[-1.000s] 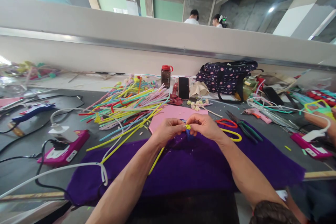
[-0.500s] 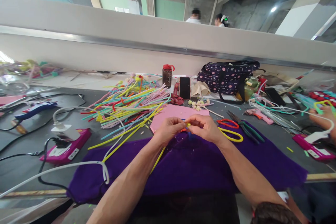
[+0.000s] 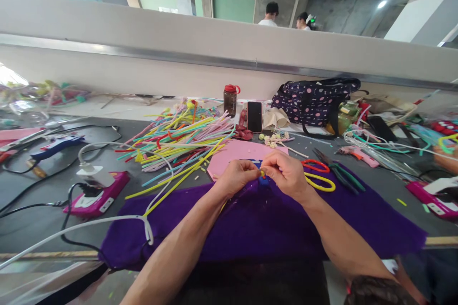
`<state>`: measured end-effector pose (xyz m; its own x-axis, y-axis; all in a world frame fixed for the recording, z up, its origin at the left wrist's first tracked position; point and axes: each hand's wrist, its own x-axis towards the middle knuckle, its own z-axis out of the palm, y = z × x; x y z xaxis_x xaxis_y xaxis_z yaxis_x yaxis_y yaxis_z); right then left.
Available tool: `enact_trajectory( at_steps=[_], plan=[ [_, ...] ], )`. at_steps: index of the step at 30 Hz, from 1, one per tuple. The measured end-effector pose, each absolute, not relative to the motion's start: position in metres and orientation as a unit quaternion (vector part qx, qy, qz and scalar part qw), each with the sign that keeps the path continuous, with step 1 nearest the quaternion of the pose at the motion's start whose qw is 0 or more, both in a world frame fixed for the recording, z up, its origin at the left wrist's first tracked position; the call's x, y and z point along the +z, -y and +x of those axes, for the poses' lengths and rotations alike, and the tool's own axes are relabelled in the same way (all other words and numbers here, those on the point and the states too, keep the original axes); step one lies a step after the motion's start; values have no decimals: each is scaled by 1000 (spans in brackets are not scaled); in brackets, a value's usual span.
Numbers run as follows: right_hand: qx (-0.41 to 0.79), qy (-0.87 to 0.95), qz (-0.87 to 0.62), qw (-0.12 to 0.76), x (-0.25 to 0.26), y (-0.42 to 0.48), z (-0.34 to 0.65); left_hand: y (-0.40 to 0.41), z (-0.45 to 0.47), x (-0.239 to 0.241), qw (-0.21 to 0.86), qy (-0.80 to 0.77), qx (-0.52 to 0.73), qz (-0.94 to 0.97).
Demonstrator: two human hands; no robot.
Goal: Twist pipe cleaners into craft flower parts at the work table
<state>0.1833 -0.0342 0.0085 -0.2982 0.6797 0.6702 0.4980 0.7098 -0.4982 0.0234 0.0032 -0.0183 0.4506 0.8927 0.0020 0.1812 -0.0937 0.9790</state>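
Note:
My left hand [image 3: 238, 177] and my right hand [image 3: 286, 174] meet over the purple cloth [image 3: 257, 228], fingers pinched together. Between their fingertips is a small yellow pipe cleaner piece [image 3: 262, 173], mostly covered by the fingers. A blue object [image 3: 264, 180] shows just behind and below the fingertips; its kind is unclear. The pink sheet [image 3: 225, 155] lies under and beyond my hands. Right of my right hand are a red loop [image 3: 322, 167], a yellow loop [image 3: 331, 186] and green-handled pliers [image 3: 347, 176].
A heap of coloured pipe cleaners [image 3: 186, 140] lies left of the sheet. Magenta power strips [image 3: 112, 195] with cables sit at both sides. Behind are a bottle [image 3: 230, 104], a phone [image 3: 254, 116] and a dark patterned bag [image 3: 304, 105]. Another person's hand [image 3: 445, 157] is at far right.
The view has shifted slightly, so the table things sit a little further right. My fingers still pinch the yellow piece, and my right hand's fingers are more raised.

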Motion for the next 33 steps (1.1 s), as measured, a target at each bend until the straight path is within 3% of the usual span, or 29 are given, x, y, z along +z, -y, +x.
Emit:
enact_trajectory(
  at_steps=[8, 13, 22, 29, 33],
  plan=[
    [327, 618, -405, 589, 7, 24, 182, -3, 19, -9, 644, -340, 416, 545],
    [389, 594, -428, 559, 3, 22, 180, 1, 17, -5, 647, -307, 445, 539],
    [317, 666, -445, 508, 10, 32, 173, 7, 17, 1, 644, -327, 406, 560],
    [121, 812, -415, 392, 10, 33, 178, 3, 13, -2, 677, -360, 299, 569],
    [121, 818, -414, 381, 9, 33, 178, 3, 10, 1, 663, -359, 280, 595]
  ],
)
